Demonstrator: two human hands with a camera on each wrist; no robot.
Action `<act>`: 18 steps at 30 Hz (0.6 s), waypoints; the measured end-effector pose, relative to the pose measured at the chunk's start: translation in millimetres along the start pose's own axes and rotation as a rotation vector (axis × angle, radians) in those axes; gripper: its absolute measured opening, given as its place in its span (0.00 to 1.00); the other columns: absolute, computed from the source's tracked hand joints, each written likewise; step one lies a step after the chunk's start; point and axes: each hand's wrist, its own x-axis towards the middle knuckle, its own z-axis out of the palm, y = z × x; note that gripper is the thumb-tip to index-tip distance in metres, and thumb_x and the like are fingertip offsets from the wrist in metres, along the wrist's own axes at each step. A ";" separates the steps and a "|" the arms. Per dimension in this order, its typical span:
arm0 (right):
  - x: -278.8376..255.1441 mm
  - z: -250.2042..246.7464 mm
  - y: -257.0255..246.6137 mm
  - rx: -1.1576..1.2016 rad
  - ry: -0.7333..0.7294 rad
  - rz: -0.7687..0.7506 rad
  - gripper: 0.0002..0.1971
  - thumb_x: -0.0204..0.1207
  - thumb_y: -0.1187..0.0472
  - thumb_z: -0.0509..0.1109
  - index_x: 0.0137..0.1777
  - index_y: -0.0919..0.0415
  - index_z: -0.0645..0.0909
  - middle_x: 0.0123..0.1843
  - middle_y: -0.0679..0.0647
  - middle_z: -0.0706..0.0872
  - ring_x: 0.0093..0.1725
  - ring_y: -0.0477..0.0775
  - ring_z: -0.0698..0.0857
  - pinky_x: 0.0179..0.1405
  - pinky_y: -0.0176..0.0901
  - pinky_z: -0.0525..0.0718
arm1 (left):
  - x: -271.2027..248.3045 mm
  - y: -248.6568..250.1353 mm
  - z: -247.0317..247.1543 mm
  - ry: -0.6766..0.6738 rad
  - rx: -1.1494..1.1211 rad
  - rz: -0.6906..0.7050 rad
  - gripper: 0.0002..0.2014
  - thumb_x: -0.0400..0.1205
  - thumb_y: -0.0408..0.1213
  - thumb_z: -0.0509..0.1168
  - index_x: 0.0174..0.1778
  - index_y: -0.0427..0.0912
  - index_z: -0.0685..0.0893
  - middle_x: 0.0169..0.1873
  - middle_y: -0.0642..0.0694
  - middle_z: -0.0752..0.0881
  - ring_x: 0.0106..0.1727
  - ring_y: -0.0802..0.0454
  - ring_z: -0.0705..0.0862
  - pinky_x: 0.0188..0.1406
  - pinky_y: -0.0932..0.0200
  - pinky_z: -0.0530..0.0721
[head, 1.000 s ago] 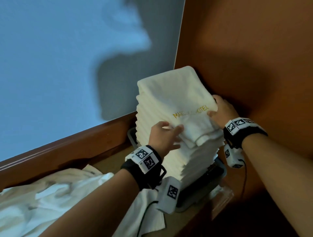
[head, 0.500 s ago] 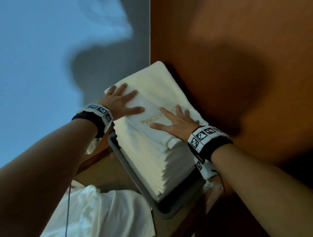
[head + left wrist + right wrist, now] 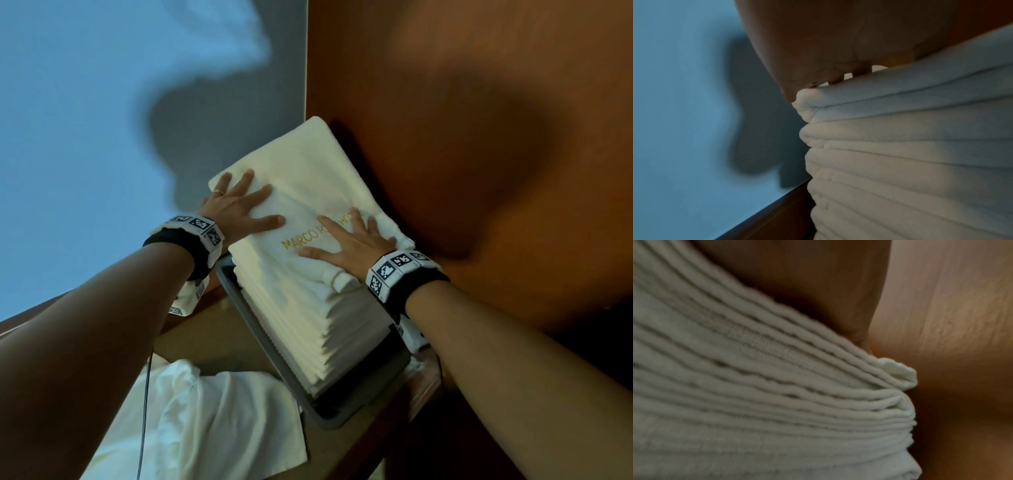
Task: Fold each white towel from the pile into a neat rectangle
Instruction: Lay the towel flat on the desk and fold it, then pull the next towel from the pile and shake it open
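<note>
A tall stack of folded white towels (image 3: 308,325) stands in a grey tray (image 3: 260,329) in the corner. The top towel (image 3: 308,178) carries gold lettering. My left hand (image 3: 239,205) lies flat on its near-left part, fingers spread and straight. My right hand (image 3: 352,240) presses flat on its near-right part, covering some of the lettering. The left wrist view shows the palm (image 3: 828,48) on the stack's upper edge (image 3: 900,146). In the right wrist view only the stack's folded layers (image 3: 756,394) and the wooden wall show. Unfolded white towels (image 3: 212,421) lie below on the table.
An orange-brown wooden panel (image 3: 479,137) rises close on the right of the stack. A pale blue wall (image 3: 85,137) with a dark wooden ledge (image 3: 766,219) runs on the left. A thin black cable (image 3: 145,411) hangs from my left wrist.
Both hands went from tucking the top towel's near corner to lying flat on the top. Since half a second ago they have barely shifted.
</note>
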 end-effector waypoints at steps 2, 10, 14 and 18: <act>-8.1 -6.3 -0.5 -0.005 -0.002 0.011 0.57 0.47 0.07 0.45 0.80 0.22 0.40 0.89 0.51 0.34 0.87 0.67 0.38 0.77 0.84 0.45 | -21.0 1.8 -5.6 0.038 -0.063 -0.033 0.47 0.71 0.82 0.49 0.86 0.67 0.51 0.88 0.56 0.42 0.88 0.43 0.39 0.86 0.37 0.45; -60.3 -21.2 -39.7 -0.093 0.262 -0.060 0.25 0.81 0.36 0.61 0.59 0.57 0.81 0.63 0.62 0.84 0.56 0.63 0.82 0.53 0.50 0.79 | -153.1 -44.7 -13.1 0.030 -0.097 -0.070 0.28 0.83 0.59 0.65 0.77 0.48 0.79 0.69 0.46 0.85 0.70 0.44 0.80 0.71 0.46 0.78; -98.5 2.8 -94.4 -0.132 0.424 -0.143 0.16 0.81 0.53 0.63 0.60 0.61 0.85 0.61 0.63 0.85 0.57 0.67 0.83 0.53 0.52 0.82 | -243.4 -92.0 -3.8 0.050 -0.123 -0.159 0.15 0.82 0.55 0.68 0.57 0.51 0.90 0.56 0.49 0.90 0.59 0.46 0.87 0.64 0.49 0.84; -143.7 70.4 -175.2 -0.082 0.304 -0.256 0.14 0.79 0.49 0.66 0.48 0.59 0.85 0.51 0.61 0.87 0.50 0.65 0.84 0.48 0.49 0.82 | -344.2 -154.6 25.3 0.041 -0.218 -0.268 0.10 0.79 0.54 0.70 0.35 0.55 0.88 0.42 0.53 0.91 0.46 0.47 0.86 0.50 0.54 0.85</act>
